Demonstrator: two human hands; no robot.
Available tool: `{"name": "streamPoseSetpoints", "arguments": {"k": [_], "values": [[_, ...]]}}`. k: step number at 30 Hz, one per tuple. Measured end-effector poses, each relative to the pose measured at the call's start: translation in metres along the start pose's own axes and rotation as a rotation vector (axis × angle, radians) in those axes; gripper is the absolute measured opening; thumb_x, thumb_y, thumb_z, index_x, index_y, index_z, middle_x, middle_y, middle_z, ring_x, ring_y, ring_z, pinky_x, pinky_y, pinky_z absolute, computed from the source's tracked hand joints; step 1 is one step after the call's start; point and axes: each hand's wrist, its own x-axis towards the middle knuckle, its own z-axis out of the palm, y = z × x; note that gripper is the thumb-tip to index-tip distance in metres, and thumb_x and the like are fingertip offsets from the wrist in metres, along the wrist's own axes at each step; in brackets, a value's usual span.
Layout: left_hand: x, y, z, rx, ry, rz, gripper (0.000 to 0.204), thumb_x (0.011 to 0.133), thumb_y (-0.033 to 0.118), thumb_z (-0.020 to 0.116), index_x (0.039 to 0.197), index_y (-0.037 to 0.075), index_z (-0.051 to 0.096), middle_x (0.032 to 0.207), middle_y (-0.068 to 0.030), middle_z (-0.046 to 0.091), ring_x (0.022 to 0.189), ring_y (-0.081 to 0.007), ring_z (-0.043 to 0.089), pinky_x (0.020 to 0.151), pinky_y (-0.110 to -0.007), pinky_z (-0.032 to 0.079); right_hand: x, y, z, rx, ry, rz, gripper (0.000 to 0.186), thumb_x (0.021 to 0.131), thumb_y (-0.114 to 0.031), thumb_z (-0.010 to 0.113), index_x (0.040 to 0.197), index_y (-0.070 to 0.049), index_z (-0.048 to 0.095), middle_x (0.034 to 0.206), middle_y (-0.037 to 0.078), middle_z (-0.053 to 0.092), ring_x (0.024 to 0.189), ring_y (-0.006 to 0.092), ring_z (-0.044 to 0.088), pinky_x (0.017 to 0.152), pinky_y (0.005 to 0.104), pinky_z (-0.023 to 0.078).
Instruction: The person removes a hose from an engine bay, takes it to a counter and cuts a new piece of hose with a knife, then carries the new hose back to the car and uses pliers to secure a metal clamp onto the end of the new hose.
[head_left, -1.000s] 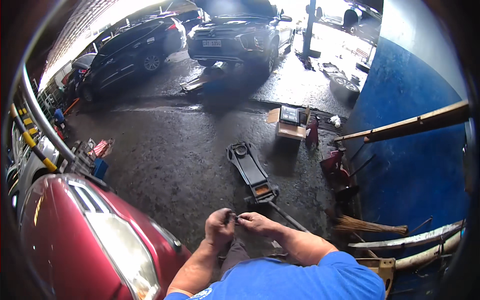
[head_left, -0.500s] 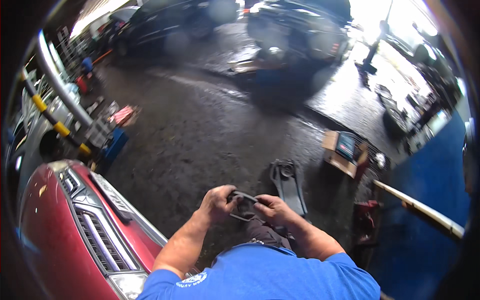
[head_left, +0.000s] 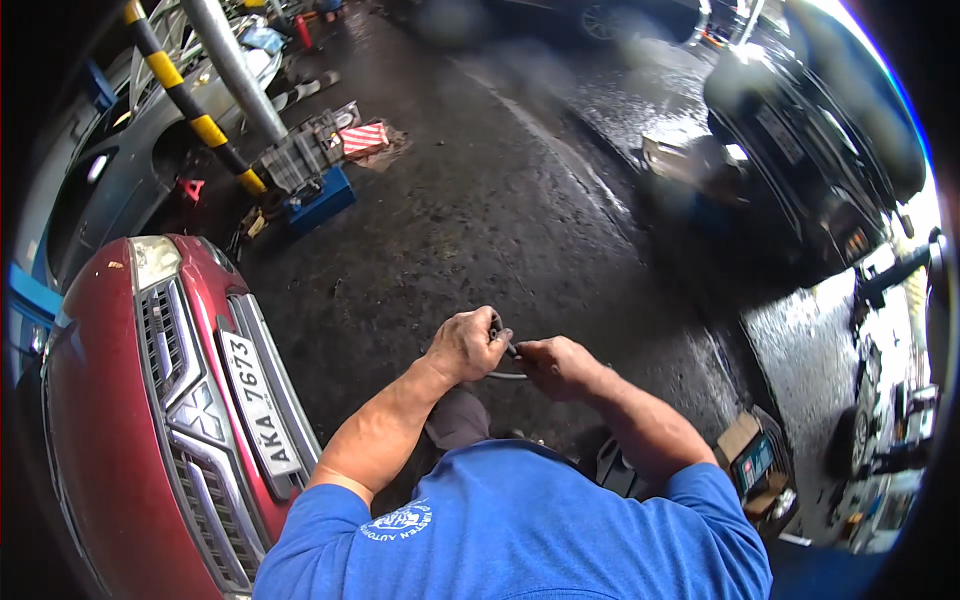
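Observation:
In front of my body, both hands are closed on a thin dark hose (head_left: 508,377). My left hand (head_left: 466,346) grips one part of it in a fist, with a dark end showing by the thumb. My right hand (head_left: 560,368) pinches it close beside the left one. A loop of the hose sags just below, between the two hands. The rest of it is covered by my fingers.
A red car's front (head_left: 150,400) stands close at my left. Beyond it are a striped pole (head_left: 180,90) and a blue box (head_left: 322,197). A floor jack (head_left: 615,465) shows partly under my right arm, near an open carton (head_left: 745,450). A dark vehicle (head_left: 800,150) stands far right.
My view has turned left, bringing more of the red car in and moving the carton and jack lower. My hands have come closer together on the hose.

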Motion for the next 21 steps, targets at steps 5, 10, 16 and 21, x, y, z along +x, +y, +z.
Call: {"name": "streamPoseSetpoints", "arguments": {"k": [5, 10, 16, 21], "values": [[0.120, -0.078, -0.023, 0.202, 0.017, -0.033, 0.021, 0.085, 0.024, 0.061, 0.083, 0.003, 0.058, 0.076, -0.0195, 0.065, 0.078, -0.0381, 0.065, 0.070, -0.046, 0.051, 0.157, 0.032, -0.064, -0.282, -0.174, 0.012, 0.020, 0.084, -0.020, 0.055, 0.094, -0.006, 0.065, 0.085, 0.019, 0.066, 0.084, 0.0370, 0.065, 0.070, 0.0468, 0.050], [0.249, -0.144, -0.077, 0.235, -0.013, -0.119, 0.023, 0.084, 0.025, 0.061, 0.084, 0.002, 0.058, 0.080, -0.0220, 0.065, 0.080, -0.0391, 0.064, 0.072, -0.047, 0.050, 0.289, 0.041, -0.143, -0.107, -0.095, 0.037, 0.021, 0.086, -0.020, 0.060, 0.099, -0.003, 0.063, 0.082, 0.017, 0.068, 0.076, 0.0326, 0.066, 0.069, 0.0422, 0.051], [0.429, -0.212, -0.173, -0.343, 0.237, -0.096, 0.018, 0.089, 0.019, 0.066, 0.084, 0.004, 0.058, 0.065, 0.0043, 0.053, 0.061, -0.0036, 0.044, 0.053, -0.024, 0.039, 0.441, 0.078, -0.242, 1.116, 0.144, -0.155, 0.037, 0.088, -0.014, 0.068, 0.120, 0.002, 0.058, 0.096, 0.008, 0.065, 0.079, 0.0135, 0.062, 0.069, 0.0289, 0.051], [0.572, -0.251, -0.225, -0.530, 0.277, -0.030, 0.017, 0.092, 0.020, 0.064, 0.090, 0.003, 0.061, 0.065, 0.0046, 0.051, 0.059, -0.0043, 0.043, 0.053, -0.023, 0.036, 0.593, 0.115, -0.312, 1.121, 0.198, -0.025, 0.026, 0.087, -0.014, 0.069, 0.108, 0.000, 0.061, 0.077, 0.002, 0.060, 0.063, 0.0097, 0.054, 0.055, 0.0248, 0.043]]}}
